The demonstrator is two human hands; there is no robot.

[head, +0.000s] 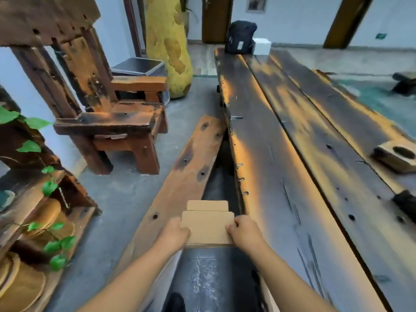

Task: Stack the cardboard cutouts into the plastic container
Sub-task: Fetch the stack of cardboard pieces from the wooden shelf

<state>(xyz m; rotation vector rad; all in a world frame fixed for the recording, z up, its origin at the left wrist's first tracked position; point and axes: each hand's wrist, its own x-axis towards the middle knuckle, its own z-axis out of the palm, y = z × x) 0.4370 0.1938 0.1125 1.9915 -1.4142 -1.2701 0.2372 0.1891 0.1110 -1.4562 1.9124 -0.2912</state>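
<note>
Hands: left hand (174, 235) and right hand (244, 233) closed on opposite edges of brown cardboard cutout stack (208, 228).
Reason: likely keeps edges aligned.
Container: not visible.

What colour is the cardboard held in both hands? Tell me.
Plain light brown cardboard, seen in the head view.

Both bare arms reach forward, close together. The left hand (174, 235) and the right hand (244, 231) face each other, fingers curled in a tight grip on something held between them.
</note>
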